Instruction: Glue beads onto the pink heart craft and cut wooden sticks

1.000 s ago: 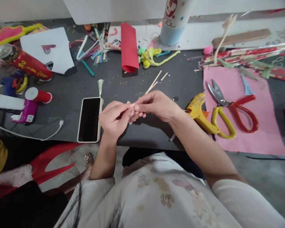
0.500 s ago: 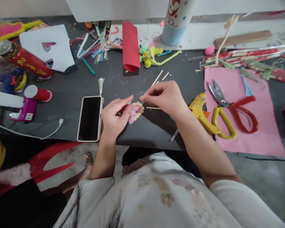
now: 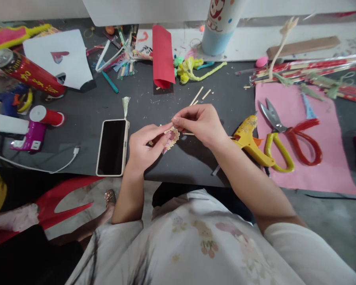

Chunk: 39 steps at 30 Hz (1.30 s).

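On the red metal can with black band, at 10 o'clock from the hands, there are yellow Chinese characters, too blurred for me to read safely. The white and pale-blue round bottle, at 1 o'clock, bears a dark-red cartoon print and curly letters, of which I read only "ee" at the end.

The small flat pink piece with a rim of pale, bead-like bits is between the two hands, over the dark grey tabletop; its full outline is hidden by the fingers. The left hand pinches it from 9 o'clock, its thumb lying upon the pink face. The right hand has thumb and forefinger pressed together at the upper edge; whether some tiny thing is between them, I cannot tell. The yellow plastic glue gun lies at 3 o'clock, and thin pale wooden sticks at 1 o'clock.

Half a second ago, the right fingertips were apart from the left forefinger; now they meet its tip. The left thumb and forefinger are now closer together, and less of the pink face is visible.
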{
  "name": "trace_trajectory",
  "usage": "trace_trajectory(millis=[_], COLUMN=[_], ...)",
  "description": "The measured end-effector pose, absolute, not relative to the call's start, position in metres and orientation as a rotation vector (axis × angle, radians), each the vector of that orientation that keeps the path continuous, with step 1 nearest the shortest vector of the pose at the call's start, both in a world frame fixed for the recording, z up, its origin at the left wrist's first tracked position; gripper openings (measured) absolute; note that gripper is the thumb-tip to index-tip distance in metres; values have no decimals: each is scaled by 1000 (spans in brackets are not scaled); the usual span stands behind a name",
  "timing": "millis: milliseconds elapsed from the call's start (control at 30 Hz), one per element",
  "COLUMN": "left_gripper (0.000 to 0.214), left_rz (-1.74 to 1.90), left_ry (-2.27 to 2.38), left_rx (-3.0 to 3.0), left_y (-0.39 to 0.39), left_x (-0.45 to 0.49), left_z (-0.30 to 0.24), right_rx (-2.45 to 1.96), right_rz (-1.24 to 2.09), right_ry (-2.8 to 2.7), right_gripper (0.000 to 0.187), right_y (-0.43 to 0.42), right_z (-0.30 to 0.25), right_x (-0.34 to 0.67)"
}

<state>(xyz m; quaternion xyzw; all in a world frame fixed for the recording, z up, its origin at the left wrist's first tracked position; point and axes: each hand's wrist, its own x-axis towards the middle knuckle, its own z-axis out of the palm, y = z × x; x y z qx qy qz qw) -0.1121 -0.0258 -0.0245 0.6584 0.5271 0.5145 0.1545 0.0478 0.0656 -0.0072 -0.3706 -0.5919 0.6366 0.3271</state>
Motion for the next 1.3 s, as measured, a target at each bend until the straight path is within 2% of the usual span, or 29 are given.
trace_trajectory(millis=[167,400,567,800,933,1167,1300], left_gripper=[24,35,9,5,6,9,9], left_rz=[1515,1398,1358,1312,1312,1380,1374], left_ry=[1657,1713,1809,1822,1868,1764,1767], left_rx=[1693,1672,1811,1787,1779,1804,1840], left_y=[-27,-24,-23,-24,-23,-24,-24], left_x=[-111,-106,-105,-105,-105,-104,-105], left_z=[-27,-26,-21,-21,-22,-22,-22], right_rx=[-1002,-870,-808,-684,-733,-973,-928], right_rz=[1574,1826,1992,2120,1965,1476,1564], right_ry=[-1602,-1535,-1419,-1326,-1458,-1966,-1963], right_gripper=[11,20,23,26,26,8,12], right_y=[71,68,67,69,69,65,63], right_z=[-3,3,4,6,4,-3,-5], right_x=[51,53,55,58,57,51,50])
